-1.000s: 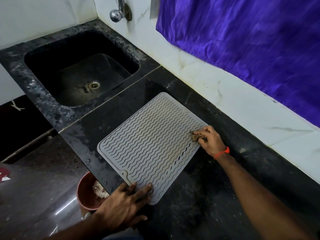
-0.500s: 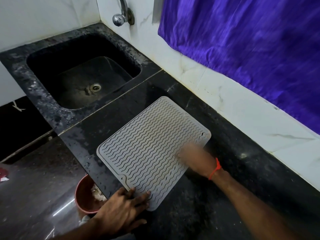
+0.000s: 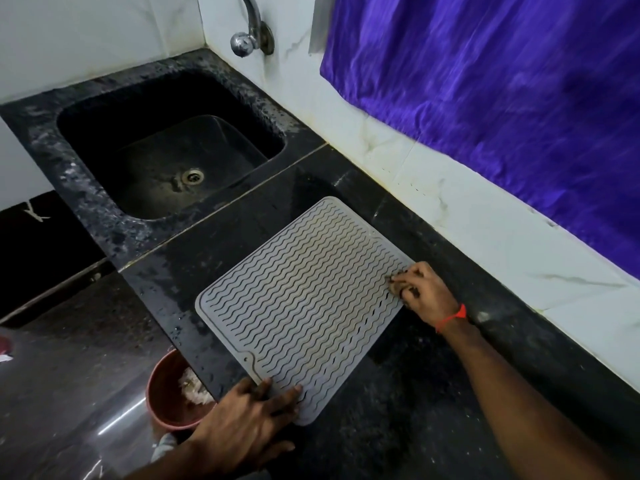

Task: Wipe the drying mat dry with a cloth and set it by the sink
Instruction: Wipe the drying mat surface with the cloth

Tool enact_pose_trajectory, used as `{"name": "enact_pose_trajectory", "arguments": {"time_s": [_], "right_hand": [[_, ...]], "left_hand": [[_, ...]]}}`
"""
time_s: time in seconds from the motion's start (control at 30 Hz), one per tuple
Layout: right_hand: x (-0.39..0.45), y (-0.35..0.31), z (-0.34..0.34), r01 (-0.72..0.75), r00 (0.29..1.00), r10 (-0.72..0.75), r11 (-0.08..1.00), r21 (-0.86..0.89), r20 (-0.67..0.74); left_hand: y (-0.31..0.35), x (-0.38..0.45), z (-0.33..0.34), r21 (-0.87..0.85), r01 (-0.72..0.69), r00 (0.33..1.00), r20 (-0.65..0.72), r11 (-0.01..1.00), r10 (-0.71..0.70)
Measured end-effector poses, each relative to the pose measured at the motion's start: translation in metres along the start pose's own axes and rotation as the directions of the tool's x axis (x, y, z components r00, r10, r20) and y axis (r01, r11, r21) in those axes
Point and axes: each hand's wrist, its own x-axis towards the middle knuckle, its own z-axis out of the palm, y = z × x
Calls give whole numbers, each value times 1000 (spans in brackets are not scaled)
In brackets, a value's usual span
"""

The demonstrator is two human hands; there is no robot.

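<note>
A grey drying mat (image 3: pixel 304 299) with wavy ridges lies flat on the black stone counter (image 3: pixel 398 427), to the right of the sink (image 3: pixel 166 147). My left hand (image 3: pixel 242 417) presses its straight fingers on the mat's near corner. My right hand (image 3: pixel 424 294), with a red thread on the wrist, grips a small brownish cloth (image 3: pixel 396 284) bunched in its fingers at the mat's right corner. Most of the cloth is hidden by the fingers.
A tap (image 3: pixel 247 32) juts from the white tiled wall above the sink. A purple cloth (image 3: pixel 502 91) hangs on the wall at the right. A reddish bucket (image 3: pixel 169 393) stands on the floor below the counter's edge. Water drops dot the counter near the mat.
My right hand swept the cloth down the mat's right edge and has come back up to the right corner. The left hand stayed on the near corner.
</note>
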Motion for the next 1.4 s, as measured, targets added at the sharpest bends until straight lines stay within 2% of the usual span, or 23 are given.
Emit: {"name": "enact_pose_trajectory", "arguments": {"time_s": [0.07,0.17,0.23,0.3,0.4,0.53,0.6,0.67,0.8,0.87,0.93,1.0,1.07,1.17,1.23,1.3,1.33,1.4], "right_hand": [[5,11,1,-3,1000,3,1000,1,0],[18,22,-8,-186,972,187,982,18,-140],[15,16,-13,-232,951,232,972,25,-205],[1,-12,-12,-105,977,111,994,41,-183],[-47,-73,8,135,989,-138,989,62,51],[-121,-140,45,434,857,-449,894,116,252],[-132,-144,53,485,817,-498,866,121,292],[-124,-131,53,494,829,-501,864,97,248],[-77,-74,35,379,908,-382,924,49,172],[-46,-36,16,271,954,-265,962,-23,141],[-17,-4,-3,111,993,-107,990,-85,45],[6,13,-15,-111,994,110,985,-129,-11],[14,2,-17,-200,980,195,970,-136,-43],[-4,-60,-5,17,997,-18,1000,-24,-68],[-35,-111,17,150,988,-151,988,47,23],[-72,-155,41,283,949,-293,954,96,112],[-87,-171,51,357,917,-372,927,115,148],[-102,-179,67,459,855,-473,881,118,210]], "left_hand": [[1,0,-1,3,11,1000,7,1000,-11],[2,-1,0,19,10,1000,8,1000,-10],[4,-2,0,5,19,999,29,1000,-19],[4,-2,-1,-19,29,999,44,999,-28],[4,-2,-3,-23,42,998,56,999,-40],[5,-4,-3,-31,64,996,67,997,-62],[6,-4,-3,-28,67,994,87,997,-65],[7,-3,-4,-6,63,995,83,998,-62],[9,-6,-6,-16,68,995,81,998,-66],[9,-6,-6,-23,82,993,83,996,-80],[9,-6,-4,-18,79,992,98,997,-77],[10,-7,-2,-22,69,993,101,997,-66],[9,-9,-3,-51,61,994,98,997,-55],[6,-11,-8,-112,80,993,99,990,-69],[7,-8,-12,-139,101,988,127,985,-83],[7,-8,-7,-135,116,980,174,984,-91],[8,-8,-6,-144,117,984,148,983,-95],[7,-9,-5,-140,97,981,181,985,-71]]}}
